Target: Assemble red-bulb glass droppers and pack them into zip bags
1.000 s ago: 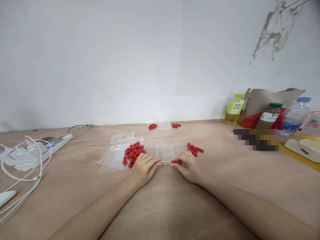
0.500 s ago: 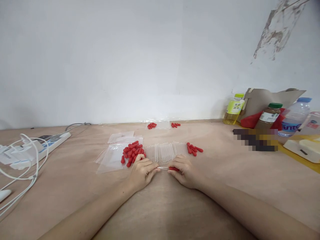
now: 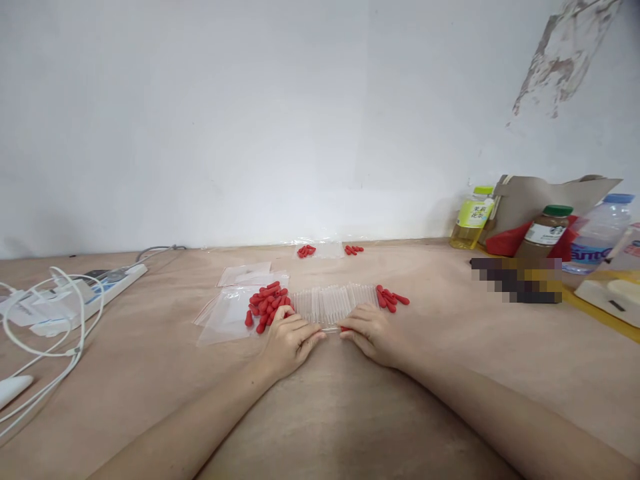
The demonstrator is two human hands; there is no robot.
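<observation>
The bare left hand [image 3: 290,343] and right hand [image 3: 375,333] join bare forearms [image 3: 200,413], with a small spot [image 3: 253,383] near the left wrist [image 3: 270,367].

White wall [image 3: 225,133]: finish peeled in a patch [image 3: 563,70] at upper right. Wooden tabletop [image 3: 440,287], left side: white power strip [image 3: 127,277], white cables [image 3: 79,313] looped over and beside it; grey cable [image 3: 160,249] near the wall. Right side: yellow-capped bottle [image 3: 471,217] upright beside a grey-beige bag [image 3: 555,190]; green-capped bottle [image 3: 544,235] before a red item [image 3: 507,242], its nature unclear; clear blue-capped bottle [image 3: 605,223] alongside. Dark object [image 3: 520,280] nearer, pixelated, unidentifiable.
</observation>
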